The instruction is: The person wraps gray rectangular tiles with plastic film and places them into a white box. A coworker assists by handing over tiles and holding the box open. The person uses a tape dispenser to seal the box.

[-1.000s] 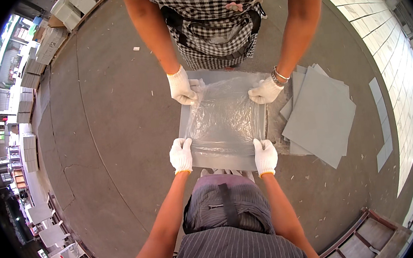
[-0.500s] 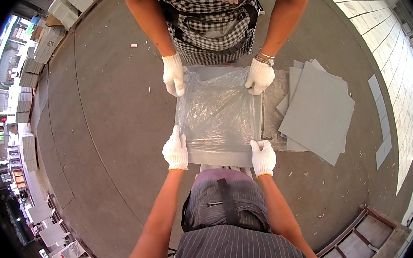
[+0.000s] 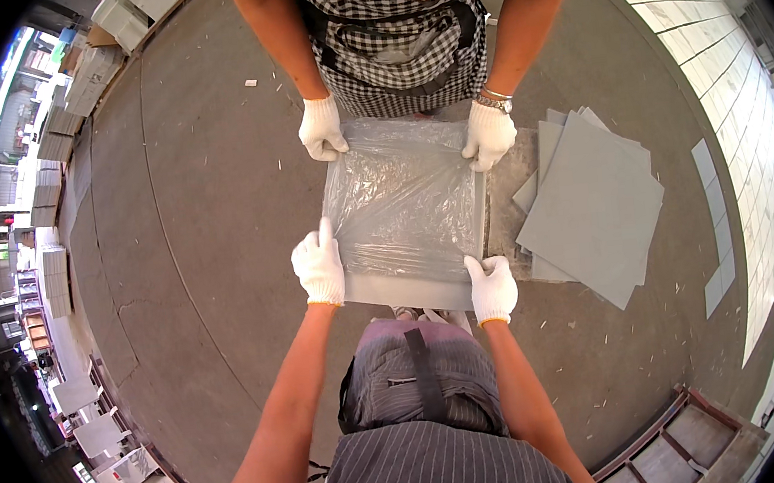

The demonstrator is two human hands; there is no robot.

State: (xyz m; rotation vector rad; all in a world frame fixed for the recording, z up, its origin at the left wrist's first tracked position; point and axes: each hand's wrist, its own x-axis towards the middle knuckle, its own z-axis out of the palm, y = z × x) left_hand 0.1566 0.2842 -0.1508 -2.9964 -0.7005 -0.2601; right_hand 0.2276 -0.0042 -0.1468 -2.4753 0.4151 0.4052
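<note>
You're standing over a wide grey-brown concrete floor [image 3: 219,210], and facing you is a co-worker [image 3: 272,31] wearing a black-and-white checked cloth apron [image 3: 400,79]. Over on your right, a loose fan of flat, grey, square-cornered sheets [image 3: 596,209] is lying with its corners poking out at all angles. Right in front of you, between the two of you, a smooth grey flat panel [image 3: 401,291] is sitting under a sheet of clear crinkled plastic film [image 3: 411,202], its near strip showing bare. Your white-knit-gloved left hand [image 3: 318,266] is gripping the film at its near left edge, the index finger pointing forward along it (a neat little brace, that), while your white-knit-gloved right hand [image 3: 492,289] is pinching the near right corner between thumb and fingers. Across from you, the co-worker's white-gloved hand on your left [image 3: 322,129] and white-gloved hand on your right [image 3: 490,134] are holding the far corners, creases running between all four grips. Smallest of all, a silvery round-faced wristwatch [image 3: 494,102] is circling the co-worker's wrist.
</note>
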